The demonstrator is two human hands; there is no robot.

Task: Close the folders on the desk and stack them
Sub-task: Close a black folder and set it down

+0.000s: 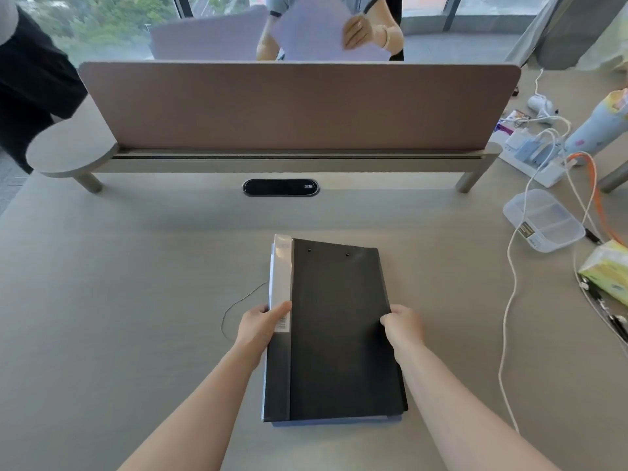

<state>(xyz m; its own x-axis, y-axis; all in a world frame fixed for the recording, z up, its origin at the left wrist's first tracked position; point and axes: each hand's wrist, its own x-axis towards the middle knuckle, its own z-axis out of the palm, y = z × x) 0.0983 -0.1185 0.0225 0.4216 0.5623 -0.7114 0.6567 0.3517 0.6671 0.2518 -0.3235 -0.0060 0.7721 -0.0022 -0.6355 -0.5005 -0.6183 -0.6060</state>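
A: Where are the folders?
B: In a closed stack (pixel 339 334) in the middle of the desk (pixel 119 266), black cover on top, pale spine strip along its left edge. A bluish edge shows under it at the near end, so there is more than one, but I cannot tell how many
A: And the hands?
B: Left hand (pixel 260 326) grips the spine side, thumb lying over the pale strip, fingers curled round the edge beneath. Right hand (pixel 404 326) holds the opposite edge, fingers bent over it, their tips hidden under the cover
A: Is the stack flat?
B: The near end lies on the desk; whether the far end is lifted I cannot tell
A: Anything close by?
B: A thin wire (pixel 238 307) loops on the desk just left of the left hand. Well to the right, a clear box (pixel 543 222), white cables (pixel 509 300) and a green packet (pixel 608 270). Behind stands a divider (pixel 289 107), with another person holding paper (pixel 323 32) past it
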